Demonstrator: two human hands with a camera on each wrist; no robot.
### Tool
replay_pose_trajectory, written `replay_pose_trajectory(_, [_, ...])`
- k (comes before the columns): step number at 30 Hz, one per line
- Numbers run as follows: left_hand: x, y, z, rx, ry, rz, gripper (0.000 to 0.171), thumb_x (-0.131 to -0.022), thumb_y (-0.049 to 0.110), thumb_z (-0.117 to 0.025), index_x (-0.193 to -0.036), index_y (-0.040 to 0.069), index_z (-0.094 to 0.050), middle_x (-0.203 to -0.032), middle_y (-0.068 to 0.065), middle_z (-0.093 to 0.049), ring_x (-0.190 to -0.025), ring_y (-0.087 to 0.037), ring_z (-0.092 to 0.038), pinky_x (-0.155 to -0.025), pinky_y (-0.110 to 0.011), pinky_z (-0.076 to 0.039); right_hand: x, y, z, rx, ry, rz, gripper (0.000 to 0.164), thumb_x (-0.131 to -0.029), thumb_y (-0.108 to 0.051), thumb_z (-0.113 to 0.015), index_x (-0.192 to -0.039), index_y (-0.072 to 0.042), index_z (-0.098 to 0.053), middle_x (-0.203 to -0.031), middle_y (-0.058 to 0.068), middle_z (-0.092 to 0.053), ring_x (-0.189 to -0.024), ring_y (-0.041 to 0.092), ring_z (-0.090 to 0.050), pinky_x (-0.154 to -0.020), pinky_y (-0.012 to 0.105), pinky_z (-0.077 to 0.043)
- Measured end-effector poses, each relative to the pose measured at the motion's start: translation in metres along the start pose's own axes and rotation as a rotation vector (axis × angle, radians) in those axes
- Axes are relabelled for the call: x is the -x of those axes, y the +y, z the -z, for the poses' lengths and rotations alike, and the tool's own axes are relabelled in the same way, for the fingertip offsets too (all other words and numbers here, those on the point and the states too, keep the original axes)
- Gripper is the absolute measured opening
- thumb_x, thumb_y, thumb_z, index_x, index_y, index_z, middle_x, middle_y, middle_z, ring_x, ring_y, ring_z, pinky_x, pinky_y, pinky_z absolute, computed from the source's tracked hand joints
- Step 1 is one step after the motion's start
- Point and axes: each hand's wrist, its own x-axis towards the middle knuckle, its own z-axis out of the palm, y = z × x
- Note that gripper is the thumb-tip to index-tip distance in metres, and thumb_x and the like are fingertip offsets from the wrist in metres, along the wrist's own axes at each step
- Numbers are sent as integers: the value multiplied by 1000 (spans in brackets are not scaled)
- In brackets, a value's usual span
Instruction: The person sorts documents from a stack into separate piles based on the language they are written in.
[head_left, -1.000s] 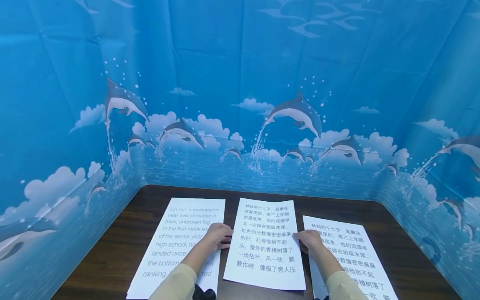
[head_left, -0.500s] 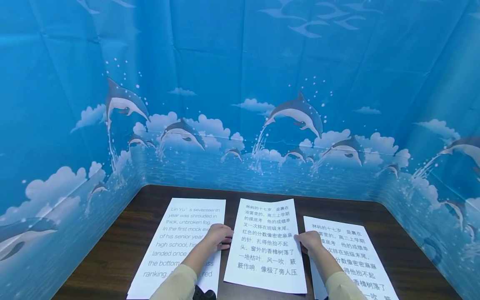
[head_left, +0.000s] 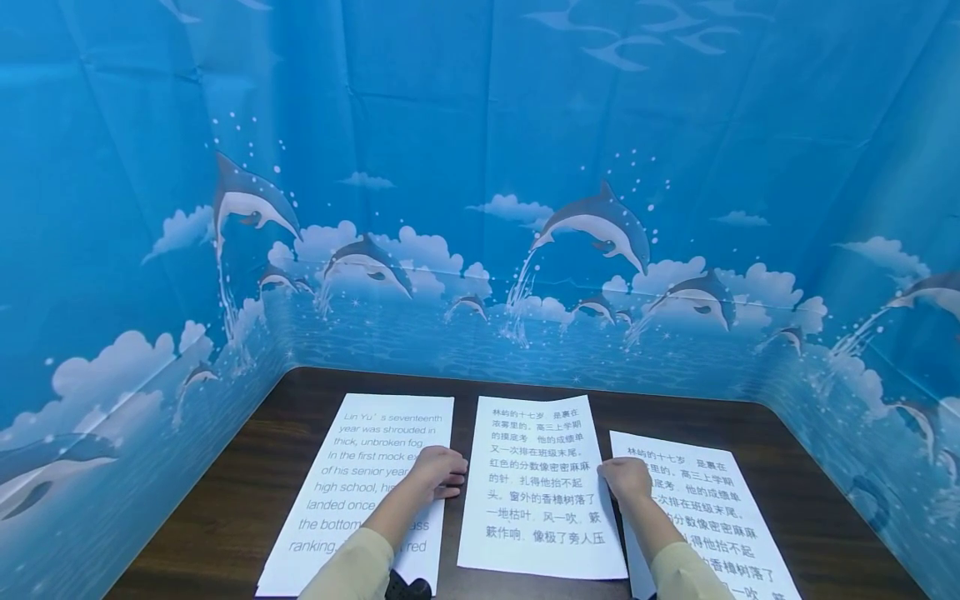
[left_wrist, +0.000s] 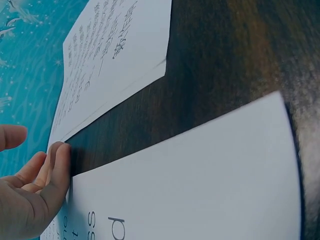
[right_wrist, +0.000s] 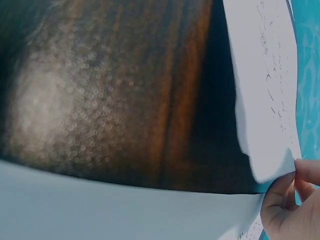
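Three sets of white printed paper lie side by side. The middle sheet of paper (head_left: 536, 479), in Chinese print, has its right edge pinched between thumb and finger of my right hand (head_left: 628, 481); the right wrist view shows this pinch (right_wrist: 295, 192) close up. My left hand (head_left: 435, 473) rests over the right edge of the English-printed sheet (head_left: 322, 500). Its fingers are loosely bent, the thumb is apart, and nothing lies between them in the left wrist view. A narrow gap separates those fingers from the middle sheet (left_wrist: 135, 45). My right forearm covers part of the right-hand Chinese sheet (head_left: 720, 508).
Everything lies on a dark wooden table (head_left: 225, 500). A blue curtain (head_left: 450, 167) printed with dolphins and clouds encloses the table's back and sides. Strips of dark tabletop show between the papers.
The middle sheet has shifted to the right, mostly at its near end, along with my right hand. Its left edge has moved away from my left hand, which stays about where it was.
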Motion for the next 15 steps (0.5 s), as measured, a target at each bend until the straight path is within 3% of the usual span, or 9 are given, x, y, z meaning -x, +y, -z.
replay_pose_trajectory(5, [1,1,0,-5,-13,-7,29,-75,4,-55,-101,-8,-51,-82,-13,-55,-72,-22,-57,-60,-30,-50,-3,2,1,-1,42,10,17,-77,-8,-55,-86,6,-61,-88,20,-56,-82,32,-52,-61,33,-44])
replay_pose_trajectory(8, [2,2,-1,2,-14,-13,28,-75,4,-54,-100,-8,-50,-81,-13,-55,-72,-22,-57,-60,-30,-50,-6,5,-2,-42,48,-10,17,-77,-6,-54,-87,5,-60,-90,20,-55,-80,30,-52,-60,33,-44])
replay_pose_trajectory(12, [3,4,-3,7,-12,-13,28,-75,4,-53,-101,-8,-50,-80,-13,-55,-71,-22,-57,-60,-30,-50,-11,10,-5,-170,-7,-51,22,-79,-6,-53,-96,6,-58,-94,21,-52,-80,30,-51,-57,31,-43])
replay_pose_trajectory(15, [2,4,-3,6,-13,-16,29,-75,3,-54,-101,-9,-50,-81,-14,-55,-71,-22,-57,-59,-30,-50,-12,12,-6,-266,-79,-93,26,-81,-6,-51,-103,8,-54,-94,21,-53,-82,30,-52,-62,34,-44])
